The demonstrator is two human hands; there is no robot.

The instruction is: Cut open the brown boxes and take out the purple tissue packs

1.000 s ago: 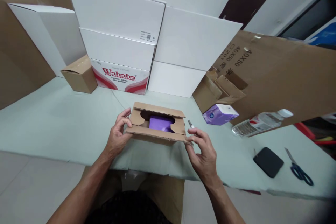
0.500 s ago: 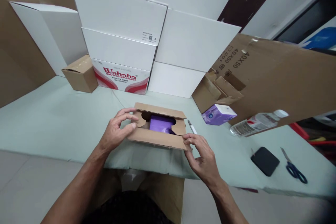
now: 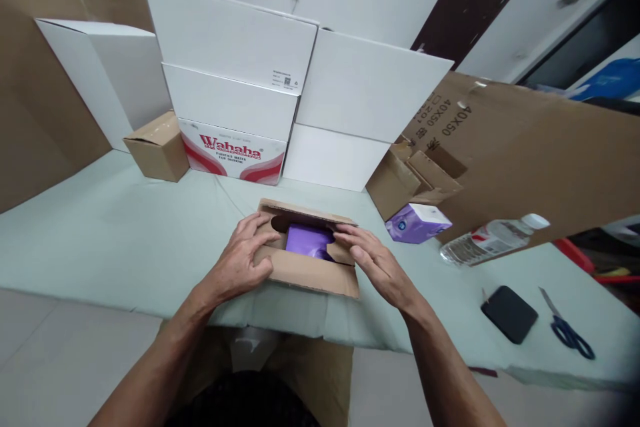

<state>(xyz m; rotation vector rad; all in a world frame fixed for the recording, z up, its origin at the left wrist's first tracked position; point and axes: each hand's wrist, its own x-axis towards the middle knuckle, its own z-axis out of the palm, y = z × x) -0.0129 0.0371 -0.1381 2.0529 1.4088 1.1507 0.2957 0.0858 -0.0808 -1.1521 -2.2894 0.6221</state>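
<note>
I'm working in what seems a workroom: cartons (image 3: 230,99) are lining the table (image 3: 90,233)'s far side, scissors (image 3: 559,320) lying right.

We see even, moderately bright, cool indoor light, palest on the white panels (image 3: 230,30), with soft shade gathering inside the open carton (image 3: 310,273). Wide-angle distortion tilts the dark door (image 3: 475,3) for us, and the right-hand corners sink into blurred darkness. We find the small print on the Wahaha box (image 3: 235,148) smeared, while highlights glint on the bottle (image 3: 493,240).
</note>
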